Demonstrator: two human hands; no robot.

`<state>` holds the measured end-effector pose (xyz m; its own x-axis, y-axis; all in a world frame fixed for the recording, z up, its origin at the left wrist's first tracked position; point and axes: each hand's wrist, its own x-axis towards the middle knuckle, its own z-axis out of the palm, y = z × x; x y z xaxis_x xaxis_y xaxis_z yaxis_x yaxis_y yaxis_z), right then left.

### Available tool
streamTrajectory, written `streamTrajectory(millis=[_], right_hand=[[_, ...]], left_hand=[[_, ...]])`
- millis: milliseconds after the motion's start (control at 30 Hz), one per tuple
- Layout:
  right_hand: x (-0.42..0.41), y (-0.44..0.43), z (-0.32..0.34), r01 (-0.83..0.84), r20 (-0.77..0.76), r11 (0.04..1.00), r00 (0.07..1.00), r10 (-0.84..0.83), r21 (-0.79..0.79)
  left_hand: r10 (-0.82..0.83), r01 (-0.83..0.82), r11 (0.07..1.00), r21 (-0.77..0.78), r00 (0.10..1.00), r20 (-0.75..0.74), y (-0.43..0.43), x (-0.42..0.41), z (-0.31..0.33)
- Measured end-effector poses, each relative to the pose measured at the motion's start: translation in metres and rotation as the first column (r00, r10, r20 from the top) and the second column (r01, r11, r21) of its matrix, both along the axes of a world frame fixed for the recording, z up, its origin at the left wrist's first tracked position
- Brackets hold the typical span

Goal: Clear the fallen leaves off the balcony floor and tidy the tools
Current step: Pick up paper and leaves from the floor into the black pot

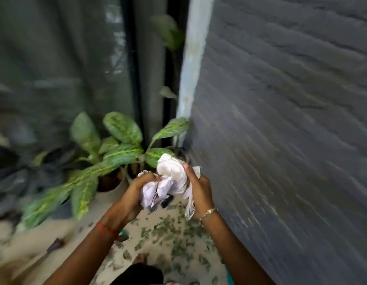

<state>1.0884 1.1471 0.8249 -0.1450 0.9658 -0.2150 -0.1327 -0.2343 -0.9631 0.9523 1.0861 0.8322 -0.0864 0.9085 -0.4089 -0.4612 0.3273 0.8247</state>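
The left hand (137,188) and right hand (200,187) each close a curled grip on a crumpled white wad (171,173), probably paper, light, soft, tearable, best held by its bulk, above leaves (164,225) littering the floor (34,249).

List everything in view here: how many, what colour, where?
crumpled paper: one, white with dark print, centre, between both hands
leaf bits: many, dull green, scattered on floor below hands
floor: one, pale beige, bottom
potted plant: one, mottled green leaves, left of centre
wall: one, dark grey, right
pipe: one, pale blue-white, upright beside wall
curtain: one, grey-green, rear left
bracelet: one, metallic, right wrist
thread: one, red, left wrist
foot: one, bottom centre, on floor
left grip: one hand, clutching paper's left side
right grip: one hand, clutching paper's right side
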Motion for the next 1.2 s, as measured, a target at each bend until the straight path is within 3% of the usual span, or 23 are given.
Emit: streamTrajectory(millis=[133, 267, 500, 633, 733, 967, 1067, 1200], right_hand=[[-0.090, -0.031, -0.005, -0.230, 0.013, 0.973, 0.973, 0.230, 0.007], [-0.182, -0.083, -0.004, -0.447, -0.018, 0.893, 0.894, 0.448, 0.053], [-0.340, -0.206, -0.034, -0.802, 0.075, 0.597, 0.593, 0.802, -0.037], [-0.414, -0.273, -0.050, -0.887, 0.136, 0.450, 0.435, 0.890, -0.104], [-0.459, -0.314, -0.057, -0.909, 0.105, 0.387, 0.374, 0.921, -0.153], [-0.556, -0.374, -0.071, -0.963, 0.196, 0.187, 0.148, 0.969, -0.196], [-0.598, -0.390, -0.080, -0.964, 0.210, 0.140, 0.092, 0.973, -0.226], [-0.659, -0.407, -0.088, -0.964, 0.246, 0.044, -0.023, 0.969, -0.261]], left_hand=[[0.336, -0.336, 0.942, -0.015, 0.941, 0.039, -0.065, -0.065, -0.002], [0.495, -0.495, 0.869, -0.015, 0.869, 0.013, -0.133, -0.135, -0.008], [0.708, -0.716, 0.689, -0.115, 0.698, -0.101, -0.285, -0.256, -0.032], [0.836, -0.832, 0.522, -0.188, 0.543, -0.080, -0.360, -0.309, -0.044], [0.917, -0.899, 0.378, -0.221, 0.396, -0.045, -0.402, -0.341, -0.049], [0.999, -0.955, -0.031, -0.296, -0.026, -0.020, -0.466, -0.410, -0.088], [0.993, -0.938, -0.110, -0.328, -0.115, -0.002, -0.477, -0.442, -0.096], [0.987, -0.914, -0.147, -0.379, -0.161, 0.007, -0.490, -0.489, -0.094]])
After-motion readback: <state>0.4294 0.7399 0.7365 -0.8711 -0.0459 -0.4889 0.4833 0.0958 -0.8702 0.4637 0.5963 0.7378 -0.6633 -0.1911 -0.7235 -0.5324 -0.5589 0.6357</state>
